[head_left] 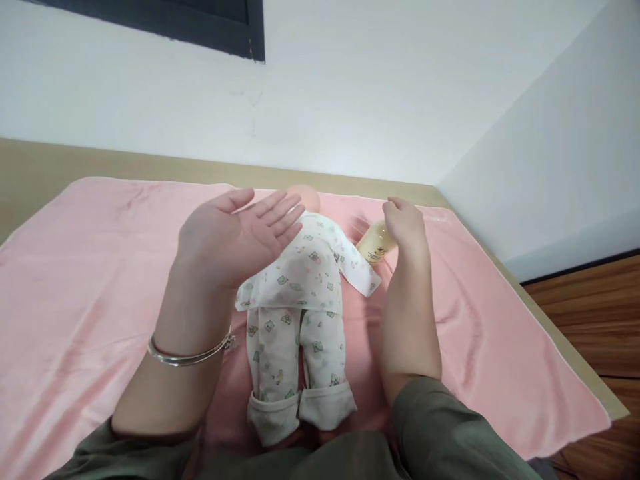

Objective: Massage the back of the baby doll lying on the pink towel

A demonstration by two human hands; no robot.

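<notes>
My left hand [240,237] is held up over the doll's side with the palm turned up and the fingers stretched out, empty. My right hand [407,223] is closed at a tilted clear bottle [374,245] of pale yellow liquid with dark print; its fingers are mostly hidden behind the hand. Between my forearms lies a baby doll [306,197] with a bare round head. It wears a white printed top [315,267] and matching trousers [323,347] with turned-up cuffs. One sleeve reaches out towards the bottle; my left hand covers the other side.
A wrinkled pink cloth [500,347] covers most of the pale wooden table [30,160]. Behind the table rises a white wall [350,100] with a dark frame [200,20] at upper left. Brown wooden panels [595,313] stand at the right.
</notes>
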